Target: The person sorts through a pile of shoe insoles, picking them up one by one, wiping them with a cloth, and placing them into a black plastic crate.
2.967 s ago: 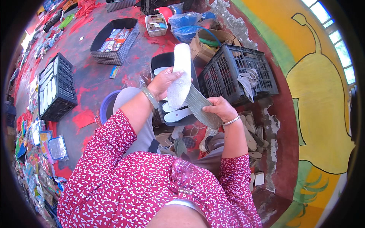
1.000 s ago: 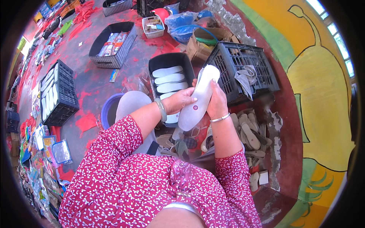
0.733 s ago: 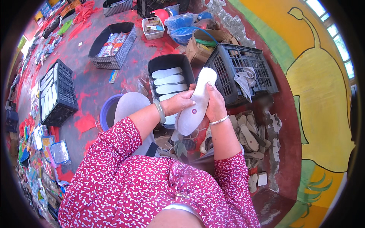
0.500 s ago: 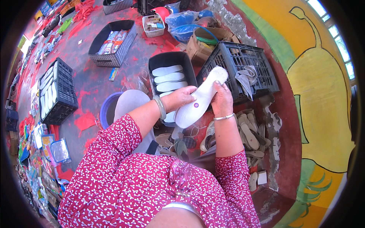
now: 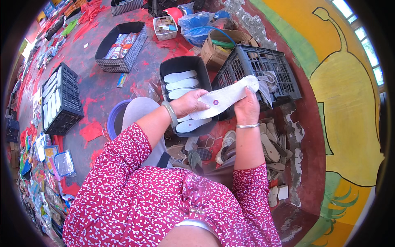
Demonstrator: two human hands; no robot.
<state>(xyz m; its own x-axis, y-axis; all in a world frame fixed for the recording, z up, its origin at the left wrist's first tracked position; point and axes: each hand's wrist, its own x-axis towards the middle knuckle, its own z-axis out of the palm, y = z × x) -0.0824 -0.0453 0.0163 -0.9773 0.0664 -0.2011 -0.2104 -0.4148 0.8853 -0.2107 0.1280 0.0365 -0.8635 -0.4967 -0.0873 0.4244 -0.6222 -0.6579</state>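
Both hands hold one white insole [image 5: 224,101] above a black tray [image 5: 181,66].

The left hand [image 5: 189,103] fingers close on its lower end; the right hand [image 5: 247,108] grips its upper end; more insoles [image 5: 181,84] lie in the tray.

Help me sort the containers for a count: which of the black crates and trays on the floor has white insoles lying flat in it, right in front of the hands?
The solid-walled black tray just beyond the left hand. The lattice crate beside it holds only grey straps.
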